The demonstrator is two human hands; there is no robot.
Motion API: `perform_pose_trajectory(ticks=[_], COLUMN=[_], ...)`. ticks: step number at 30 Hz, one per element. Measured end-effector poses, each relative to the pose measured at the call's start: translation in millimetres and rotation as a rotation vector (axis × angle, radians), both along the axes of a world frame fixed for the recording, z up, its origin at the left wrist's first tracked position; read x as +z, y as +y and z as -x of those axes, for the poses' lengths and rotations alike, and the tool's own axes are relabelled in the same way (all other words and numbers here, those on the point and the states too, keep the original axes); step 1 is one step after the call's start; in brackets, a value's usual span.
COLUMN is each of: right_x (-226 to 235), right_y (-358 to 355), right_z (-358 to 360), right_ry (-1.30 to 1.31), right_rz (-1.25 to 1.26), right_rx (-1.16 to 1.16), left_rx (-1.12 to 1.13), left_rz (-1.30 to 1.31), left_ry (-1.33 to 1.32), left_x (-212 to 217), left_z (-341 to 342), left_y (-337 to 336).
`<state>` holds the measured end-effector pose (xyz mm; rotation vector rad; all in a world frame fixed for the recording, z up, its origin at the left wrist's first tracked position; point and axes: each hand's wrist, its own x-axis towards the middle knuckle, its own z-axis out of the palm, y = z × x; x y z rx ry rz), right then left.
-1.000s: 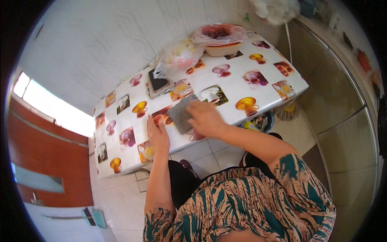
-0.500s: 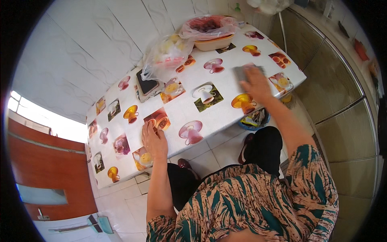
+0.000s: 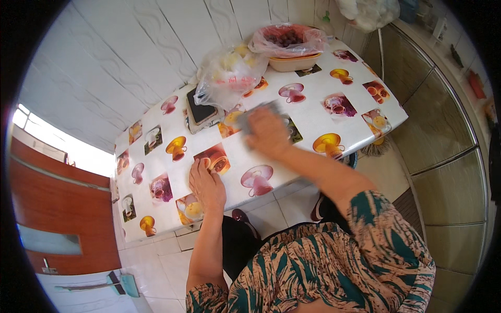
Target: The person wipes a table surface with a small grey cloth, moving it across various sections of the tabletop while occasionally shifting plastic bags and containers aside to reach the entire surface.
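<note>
Position of the cloth. We find the grey cloth (image 3: 249,116) lying flat on the patterned tablecloth (image 3: 313,112), near the middle of the table. Our right hand (image 3: 267,133) covers its near part. Only the far edge shows, protruding at about 11 o'clock from the fingertips. The hand is motion-blurred, so the cloth's outline is soft.

Long axis. The visible strip of cloth runs roughly from 8 o'clock to 2 o'clock, across the line of the forearm. We judge that any stroke will travel along the table surface with the cloth trapped underneath the palm.

State of the hands. The right fingers are spread flat and pressed down on the cloth; they do not appear curled around it. Our left hand (image 3: 206,183) rests palm-down near the table's near edge, fingers loosely extended, holding nothing.

Nearer hand. The right hand is on the cloth; the left lies well apart at about 8 o'clock from it.

Adjacent items. A dark rectangular object (image 3: 201,110) lies just beside the cloth at 9 o'clock. A clear plastic bag (image 3: 229,73) sits at 11 o'clock, and a bag-covered bowl (image 3: 290,49) at 1 o'clock.
</note>
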<state>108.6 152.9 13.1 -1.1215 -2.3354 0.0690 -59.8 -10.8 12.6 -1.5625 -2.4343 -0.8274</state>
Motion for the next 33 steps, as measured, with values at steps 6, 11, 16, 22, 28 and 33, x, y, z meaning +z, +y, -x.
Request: perform_pose_trajectory(ticks=[6,11,16,22,28,33], right_x=[-15,21,12,-23,8,-8], right_y=[-51,26,108,140,102,74], right_z=[78,-21,-205,-281,-114,-32], right_ry=[-0.051,-0.109,-0.067,-0.137,-0.112,-0.172], right_rz=[0.053,0.269,0.177,-0.024,0.135,0.165], right_rx=[0.435,0.283,-0.316,-0.932,-0.148,0.440], left_rx=[-0.037,-0.003,-0.009,0.040,0.055,0.012], left_rz=[-0.153,-0.048,-0.022,0.029,0.102,0.106], left_ry=[-0.096,-0.010,0.045,0.088,0.092,0.106], left_x=[-20,-8,-5,-4,4,6], left_z=[16,12,6,0,-6,-6], left_y=[0,-6,-1,8,8,12])
